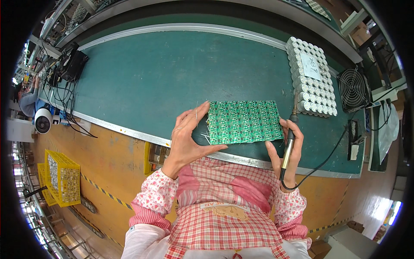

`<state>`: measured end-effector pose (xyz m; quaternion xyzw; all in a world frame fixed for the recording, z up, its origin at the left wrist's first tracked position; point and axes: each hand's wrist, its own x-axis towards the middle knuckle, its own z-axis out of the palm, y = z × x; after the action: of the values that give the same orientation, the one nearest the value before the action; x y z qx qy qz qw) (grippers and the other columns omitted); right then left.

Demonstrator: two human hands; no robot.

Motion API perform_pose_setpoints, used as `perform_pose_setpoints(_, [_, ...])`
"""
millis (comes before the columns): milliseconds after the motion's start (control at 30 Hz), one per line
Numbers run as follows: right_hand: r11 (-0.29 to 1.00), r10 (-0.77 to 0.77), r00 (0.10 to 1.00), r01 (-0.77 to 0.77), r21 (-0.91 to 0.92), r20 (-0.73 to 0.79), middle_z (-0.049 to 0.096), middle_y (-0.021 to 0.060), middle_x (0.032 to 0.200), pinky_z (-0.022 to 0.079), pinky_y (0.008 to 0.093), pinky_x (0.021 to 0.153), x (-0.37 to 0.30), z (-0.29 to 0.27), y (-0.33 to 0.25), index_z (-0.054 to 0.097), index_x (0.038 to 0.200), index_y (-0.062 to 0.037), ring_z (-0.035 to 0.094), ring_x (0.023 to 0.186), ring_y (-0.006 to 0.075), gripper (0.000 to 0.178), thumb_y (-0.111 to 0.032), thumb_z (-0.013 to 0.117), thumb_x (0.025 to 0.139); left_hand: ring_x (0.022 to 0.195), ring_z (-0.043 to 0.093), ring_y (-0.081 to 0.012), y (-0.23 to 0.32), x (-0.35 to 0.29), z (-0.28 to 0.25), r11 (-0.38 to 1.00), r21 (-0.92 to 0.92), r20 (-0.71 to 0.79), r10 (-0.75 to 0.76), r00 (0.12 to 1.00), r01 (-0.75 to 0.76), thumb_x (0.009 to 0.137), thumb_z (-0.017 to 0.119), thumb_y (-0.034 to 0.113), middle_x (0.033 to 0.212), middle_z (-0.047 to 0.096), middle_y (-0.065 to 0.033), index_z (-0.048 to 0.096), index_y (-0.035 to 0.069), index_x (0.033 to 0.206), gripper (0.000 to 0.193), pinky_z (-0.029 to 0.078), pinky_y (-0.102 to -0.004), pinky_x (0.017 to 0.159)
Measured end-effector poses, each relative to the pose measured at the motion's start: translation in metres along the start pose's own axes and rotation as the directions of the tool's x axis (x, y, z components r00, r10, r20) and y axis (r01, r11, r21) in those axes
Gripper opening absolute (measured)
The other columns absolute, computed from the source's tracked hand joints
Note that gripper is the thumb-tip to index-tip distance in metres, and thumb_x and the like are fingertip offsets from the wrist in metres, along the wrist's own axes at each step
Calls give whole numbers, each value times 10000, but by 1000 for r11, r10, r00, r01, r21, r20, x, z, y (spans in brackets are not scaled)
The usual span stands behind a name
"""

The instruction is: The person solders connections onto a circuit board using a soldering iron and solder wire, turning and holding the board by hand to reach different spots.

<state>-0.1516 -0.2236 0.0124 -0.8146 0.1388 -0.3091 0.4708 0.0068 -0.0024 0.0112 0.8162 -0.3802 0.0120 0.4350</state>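
A green circuit board panel [245, 122], covered in rows of small repeated circuits, lies level over the near part of the bench. My left hand [183, 140] grips its left edge, fingers at the far corner and thumb along the near edge. At the right edge, my right hand [296, 149] touches the panel with thumb and fingertip. That same hand also holds a soldering iron [286, 155], its tip pointing away from me and its cord looping from the near end. Thin pale wire pieces [205, 137] show beside the panel's left edge.
White cylindrical cells in a block [307, 77] stand at the back right, beside a black fan [352, 89]. A narrow black holder [354, 140] sits at the right. Black equipment with cables [73, 64] is at the far left. Yellow crates [69, 179] stand on the floor.
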Motion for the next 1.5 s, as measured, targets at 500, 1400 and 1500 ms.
perform_pose_setpoints(500, [1000,12,1000,-12,-6,2,559,178,1319,437,383,1059,-1,0,1,459,1355,1,564,1231,291,631,-63,777,814,1288,559,-277,2,2,0,1000,15,26,-3,1000,3,558,954,347,1383,595,-140,524,28,1412,1008,364,-441,1107])
perform_pose_setpoints(1400, [971,-132,989,117,-210,-60,664,129,859,514,331,680,-9,-15,-18,609,1130,-18,655,754,248,349,28,744,811,1401,382,-417,26,-13,1,989,149,42,8,999,-14,788,782,380,1488,453,-195,561,46,1374,709,302,-504,1138])
perform_pose_setpoints(1500, [979,-157,987,155,-130,-9,646,111,741,511,331,606,-28,-25,-30,603,1099,-9,641,645,225,283,-8,720,842,1331,450,-402,25,-27,-1,999,42,-51,-11,999,13,931,574,250,1317,576,-186,726,24,1041,294,329,-510,1109])
